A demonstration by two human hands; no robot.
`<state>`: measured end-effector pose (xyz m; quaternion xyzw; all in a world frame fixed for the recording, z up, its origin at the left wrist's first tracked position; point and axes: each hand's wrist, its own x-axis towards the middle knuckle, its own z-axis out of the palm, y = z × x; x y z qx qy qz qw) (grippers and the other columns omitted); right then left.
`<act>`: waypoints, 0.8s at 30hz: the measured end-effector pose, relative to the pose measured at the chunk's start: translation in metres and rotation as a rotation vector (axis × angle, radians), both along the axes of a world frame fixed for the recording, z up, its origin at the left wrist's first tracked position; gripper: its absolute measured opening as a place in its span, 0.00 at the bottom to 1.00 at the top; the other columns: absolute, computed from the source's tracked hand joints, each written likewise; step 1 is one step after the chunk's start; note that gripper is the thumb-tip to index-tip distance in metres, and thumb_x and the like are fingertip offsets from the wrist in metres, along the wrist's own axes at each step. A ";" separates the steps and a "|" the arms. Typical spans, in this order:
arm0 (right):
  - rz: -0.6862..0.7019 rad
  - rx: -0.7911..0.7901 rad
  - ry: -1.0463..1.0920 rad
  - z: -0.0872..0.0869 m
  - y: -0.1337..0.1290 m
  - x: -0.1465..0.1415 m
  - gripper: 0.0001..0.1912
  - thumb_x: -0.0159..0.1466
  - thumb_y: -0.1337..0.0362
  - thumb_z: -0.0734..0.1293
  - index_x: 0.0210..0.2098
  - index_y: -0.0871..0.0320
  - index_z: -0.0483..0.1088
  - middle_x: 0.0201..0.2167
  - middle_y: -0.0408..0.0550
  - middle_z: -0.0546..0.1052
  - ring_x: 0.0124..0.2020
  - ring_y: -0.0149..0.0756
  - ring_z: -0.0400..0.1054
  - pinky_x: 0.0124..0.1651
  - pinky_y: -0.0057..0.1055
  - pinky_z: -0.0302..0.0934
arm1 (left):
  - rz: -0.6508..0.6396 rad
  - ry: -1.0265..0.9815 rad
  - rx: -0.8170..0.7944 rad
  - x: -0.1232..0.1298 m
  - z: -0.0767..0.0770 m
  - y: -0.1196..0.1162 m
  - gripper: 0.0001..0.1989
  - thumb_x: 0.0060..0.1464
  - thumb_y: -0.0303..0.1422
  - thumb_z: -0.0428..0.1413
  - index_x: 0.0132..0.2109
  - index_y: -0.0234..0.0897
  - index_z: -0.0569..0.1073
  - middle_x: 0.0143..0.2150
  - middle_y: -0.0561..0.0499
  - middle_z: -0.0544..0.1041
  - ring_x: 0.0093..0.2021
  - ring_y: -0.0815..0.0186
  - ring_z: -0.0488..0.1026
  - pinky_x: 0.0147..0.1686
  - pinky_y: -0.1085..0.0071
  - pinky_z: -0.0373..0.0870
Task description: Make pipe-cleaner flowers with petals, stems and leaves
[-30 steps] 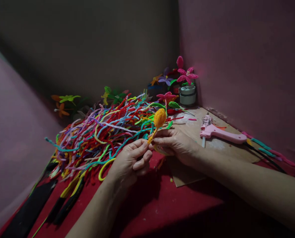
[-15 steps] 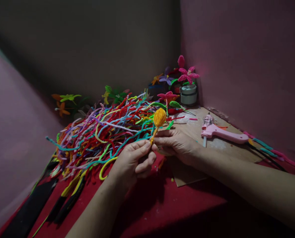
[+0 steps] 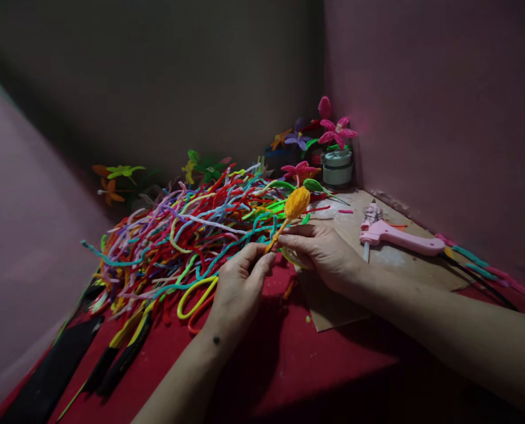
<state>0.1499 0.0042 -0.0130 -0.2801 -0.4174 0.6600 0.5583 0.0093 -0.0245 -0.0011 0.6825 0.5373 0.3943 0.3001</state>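
Note:
Between my hands is an orange-yellow pipe-cleaner flower bud (image 3: pixel 296 203) on a thin stem, tilted with the bud up and to the right. My left hand (image 3: pixel 239 288) pinches the lower end of the stem between thumb and fingers. Higher up, just under the bud, the fingertips of my right hand (image 3: pixel 331 253) close on the same stem. A pale round thing (image 3: pixel 294 258), possibly a tape roll, shows partly under my right fingers; most of it is hidden.
A heap of coloured pipe cleaners (image 3: pixel 192 227) covers the left and middle of the red table (image 3: pixel 324 371). Yellow-black pliers (image 3: pixel 123 350) lie front left. A pink glue gun (image 3: pixel 401 238) rests on a brown board (image 3: pixel 339 303) at right. Finished flowers (image 3: pixel 338 131) stand along the back wall.
The flower has tipped further right, its bud shifting right and slightly up. My left hand has turned, its thumb and fingers now straighter along the stem end. My right hand has moved slightly right.

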 end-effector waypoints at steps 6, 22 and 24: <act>0.029 0.010 -0.006 0.001 -0.001 0.001 0.02 0.49 0.70 0.70 0.23 0.62 0.72 0.14 0.35 0.63 0.16 0.21 0.50 0.21 0.24 0.47 | -0.025 -0.052 -0.019 0.002 -0.003 -0.002 0.06 0.54 0.32 0.50 0.32 0.37 0.69 0.22 0.57 0.62 0.24 0.72 0.58 0.25 0.77 0.56; 0.119 -0.109 0.167 0.000 -0.002 0.000 0.10 0.40 0.68 0.76 0.22 0.61 0.74 0.23 0.43 0.74 0.27 0.27 0.66 0.31 0.25 0.59 | -0.050 -0.345 -0.040 0.000 -0.004 -0.011 0.05 0.52 0.32 0.53 0.31 0.36 0.71 0.20 0.57 0.60 0.22 0.74 0.54 0.22 0.77 0.53; 0.127 -0.100 0.191 0.000 -0.002 0.000 0.10 0.39 0.67 0.77 0.21 0.59 0.74 0.20 0.41 0.73 0.25 0.26 0.65 0.29 0.25 0.58 | -0.036 -0.335 -0.005 0.000 -0.003 -0.013 0.05 0.53 0.32 0.53 0.30 0.36 0.71 0.21 0.57 0.60 0.22 0.74 0.55 0.22 0.77 0.53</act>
